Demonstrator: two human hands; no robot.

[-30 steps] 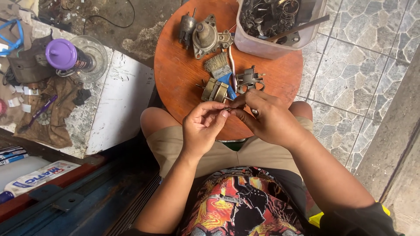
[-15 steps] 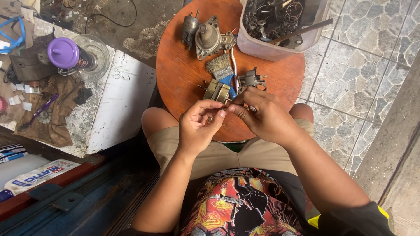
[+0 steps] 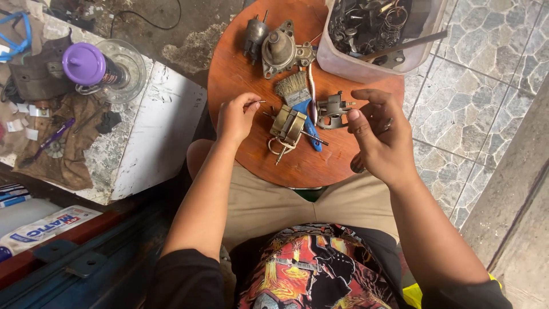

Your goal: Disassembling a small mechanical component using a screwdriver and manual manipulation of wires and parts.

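My left hand (image 3: pixel 235 117) pinches a thin metal pin (image 3: pixel 255 103) over the round wooden stool top (image 3: pixel 240 74), just left of a brass-coloured carburetor part (image 3: pixel 287 127). My right hand (image 3: pixel 380 134) hovers at the stool's right edge with fingers curled and apart; a small metal piece seems to sit between its fingers, but I cannot tell. Beside it lies a small grey metal part (image 3: pixel 333 110). A blue-handled paintbrush (image 3: pixel 299 98) lies between the parts. Further back rest a domed metal housing (image 3: pixel 280 50) and a small dark cylinder part (image 3: pixel 254 35).
A white plastic tub (image 3: pixel 343 60) of rings, springs and metal parts stands at the stool's back right. To the left are a white slab (image 3: pixel 154 131), a purple-capped bottle (image 3: pixel 86 64) on a glass dish, and rags with small tools. Stone tiles (image 3: pixel 457 103) lie to the right.
My hands were together over my lap edge working one small piece. They have moved apart: the left went up-left holding the pin, the right swung out to the right.
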